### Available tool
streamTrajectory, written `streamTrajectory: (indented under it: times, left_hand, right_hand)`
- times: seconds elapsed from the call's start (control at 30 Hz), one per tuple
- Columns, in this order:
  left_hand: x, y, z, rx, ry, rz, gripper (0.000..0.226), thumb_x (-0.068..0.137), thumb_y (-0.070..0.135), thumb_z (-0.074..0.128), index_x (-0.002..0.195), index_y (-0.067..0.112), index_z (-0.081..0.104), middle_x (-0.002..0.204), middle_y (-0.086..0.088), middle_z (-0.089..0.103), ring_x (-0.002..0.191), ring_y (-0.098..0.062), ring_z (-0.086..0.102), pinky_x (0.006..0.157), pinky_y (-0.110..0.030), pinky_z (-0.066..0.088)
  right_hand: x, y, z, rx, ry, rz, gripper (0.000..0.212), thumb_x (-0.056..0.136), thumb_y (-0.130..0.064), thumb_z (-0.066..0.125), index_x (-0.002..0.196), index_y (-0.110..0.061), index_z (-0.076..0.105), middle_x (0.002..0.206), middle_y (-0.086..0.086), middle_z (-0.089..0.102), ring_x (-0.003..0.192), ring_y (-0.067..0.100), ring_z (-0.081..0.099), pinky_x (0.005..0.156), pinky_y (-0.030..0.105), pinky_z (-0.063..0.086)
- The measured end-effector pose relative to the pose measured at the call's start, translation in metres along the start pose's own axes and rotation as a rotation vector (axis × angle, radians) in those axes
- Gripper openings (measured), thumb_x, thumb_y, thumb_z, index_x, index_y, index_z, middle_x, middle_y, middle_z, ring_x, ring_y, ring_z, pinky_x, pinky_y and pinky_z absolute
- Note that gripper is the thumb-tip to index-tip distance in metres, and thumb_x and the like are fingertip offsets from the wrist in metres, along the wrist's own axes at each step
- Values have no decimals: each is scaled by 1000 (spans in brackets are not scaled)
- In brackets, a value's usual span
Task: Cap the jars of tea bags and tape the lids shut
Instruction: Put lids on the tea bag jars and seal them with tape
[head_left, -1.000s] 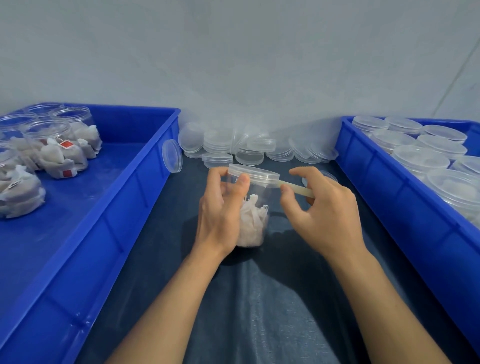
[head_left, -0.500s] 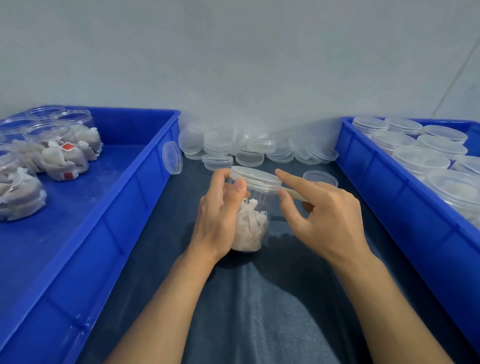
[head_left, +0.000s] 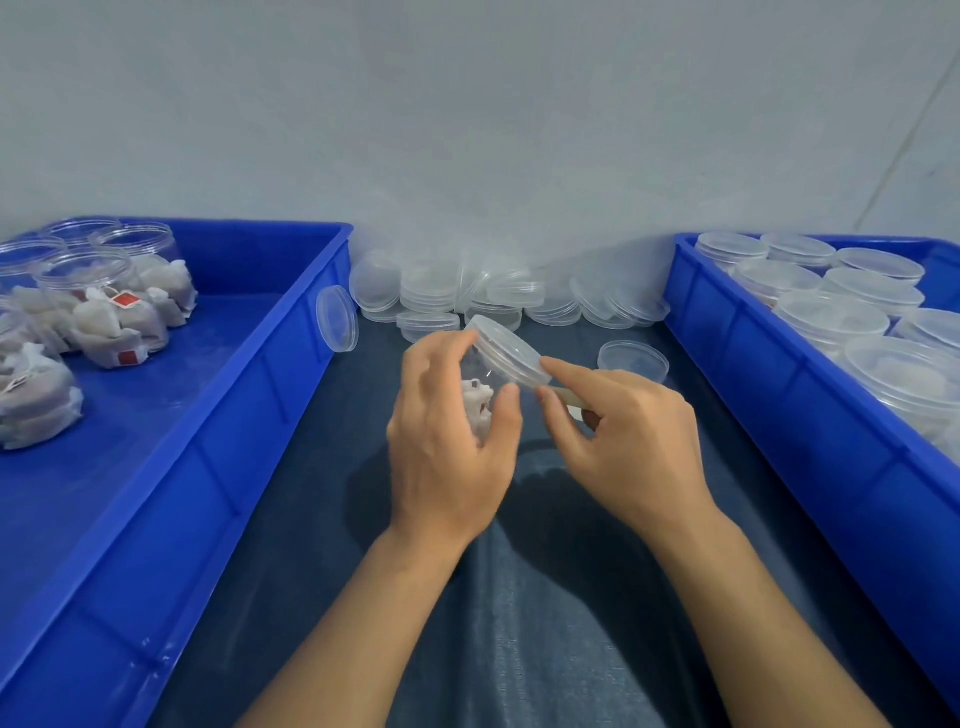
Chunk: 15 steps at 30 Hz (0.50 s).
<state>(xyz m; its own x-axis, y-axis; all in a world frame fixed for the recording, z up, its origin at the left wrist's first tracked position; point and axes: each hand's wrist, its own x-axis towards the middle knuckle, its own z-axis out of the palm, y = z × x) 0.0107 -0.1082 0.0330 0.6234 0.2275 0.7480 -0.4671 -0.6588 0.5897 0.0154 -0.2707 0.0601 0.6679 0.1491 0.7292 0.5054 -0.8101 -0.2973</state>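
My left hand (head_left: 447, 441) grips a clear plastic jar (head_left: 480, 402) of white tea bags, lifted off the cloth and tilted so its capped top leans to the right. The clear lid (head_left: 506, 351) sits on the jar. My right hand (head_left: 628, 441) pinches a strip of beige tape (head_left: 569, 397) between thumb and fingers, and its forefinger touches the lid's rim. The tape runs from the jar's neck back under my right hand, where its far end is hidden.
A blue tray (head_left: 291, 374) on the left holds several uncapped jars of tea bags (head_left: 109, 312). A blue tray (head_left: 737, 353) on the right holds several capped jars (head_left: 831, 317). Loose clear lids (head_left: 498, 301) are piled along the wall, and one lid (head_left: 631, 361) lies beside my right hand.
The jar has been lifted and tilted to the right in my left hand. My right forefinger has slid along the lid's rim with the tape.
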Motion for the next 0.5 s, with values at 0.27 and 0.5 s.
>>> streamTrajectory:
  times: [0.27, 0.5]
  left_hand:
    - [1, -7, 4, 187, -155, 38, 86, 81, 31, 88, 154, 15, 45, 152, -5, 49, 135, -23, 54, 99, -40, 53]
    - [4, -13, 1, 190, -117, 4, 82, 90, 36, 81, 157, 6, 44, 156, -11, 52, 139, -28, 55, 99, -49, 55]
  right_hand:
    - [-1, -1, 5, -3, -41, 47, 33, 100, -34, 65, 129, -23, 74, 63, -14, 47, 65, 18, 56, 57, 40, 52]
    - [0, 2, 5, 88, -118, 143, 51, 96, -47, 33, 137, -39, 61, 58, -20, 51, 59, 6, 47, 64, 36, 46]
